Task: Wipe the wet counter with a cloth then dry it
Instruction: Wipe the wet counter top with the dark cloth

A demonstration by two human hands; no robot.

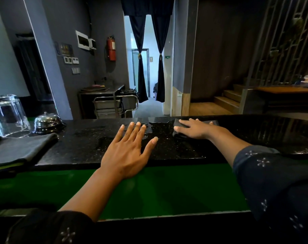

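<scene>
A black speckled counter (176, 148) runs across the view, with puddles of water (155, 125) near its far edge. My left hand (127, 152) rests flat on the counter, fingers straight and spread. My right hand (193, 128) presses flat on a dark cloth (178, 124) lying on the far part of the counter, just right of the water. Most of that cloth is hidden under the hand.
A second folded dark cloth (21, 148) lies at the left end of the counter. Behind it stand an upturned glass (7, 115) and a metal call bell (47, 122). A green ledge (167, 189) runs below the counter's near edge.
</scene>
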